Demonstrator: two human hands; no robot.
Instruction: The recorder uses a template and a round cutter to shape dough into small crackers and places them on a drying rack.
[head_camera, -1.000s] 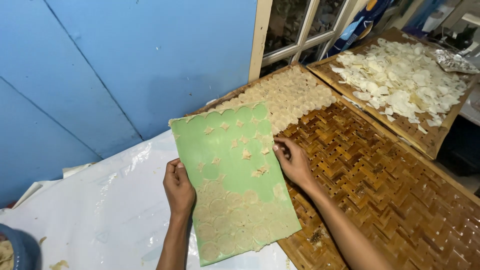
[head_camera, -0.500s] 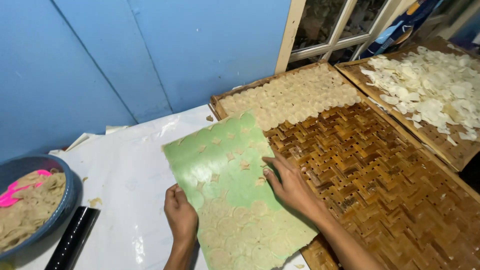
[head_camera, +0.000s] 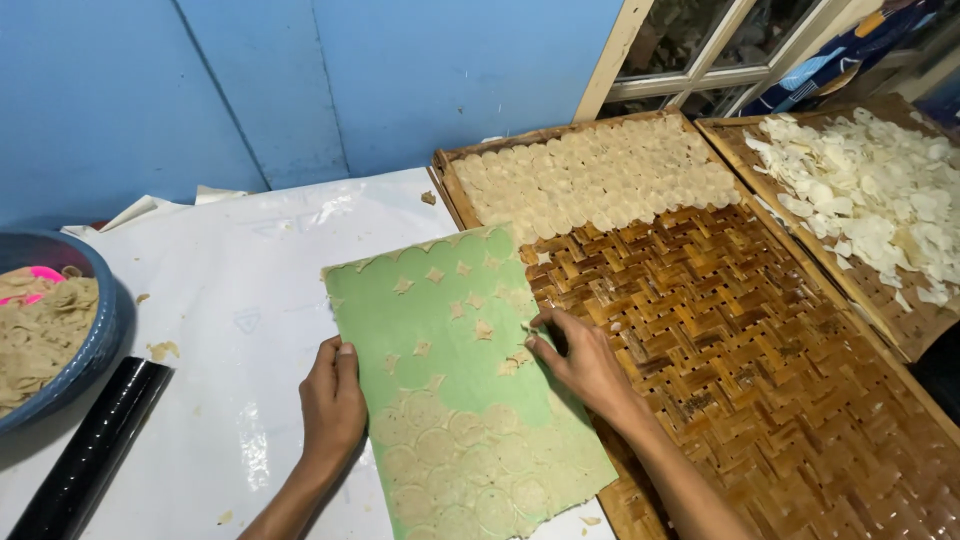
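Flat green rectangular sheet lies on the white plastic-covered counter, its right edge overlapping the near woven bamboo tray. Upper part of the sheet carries small star-shaped dough scraps; lower part is covered with thin pale round dough discs packed side by side.

Left hand grips the sheet's left edge, fingers curled closed around it, thumb on top. Right hand rests at the sheet's right edge where it meets the tray; fingers bent with the tips pressed down on the edge. Cannot tell whether they pinch the sheet or only press on it.

Far end of the near bamboo tray holds rows of pale round discs laid flat, touching one another; the rest of its weave is bare. A second bamboo tray just beside it on the right holds a loose heap of white dried chips.

Left of frame: blue bowl with beige dough scraps, and a black cylindrical roller lying near it on the counter. Blue wall behind.
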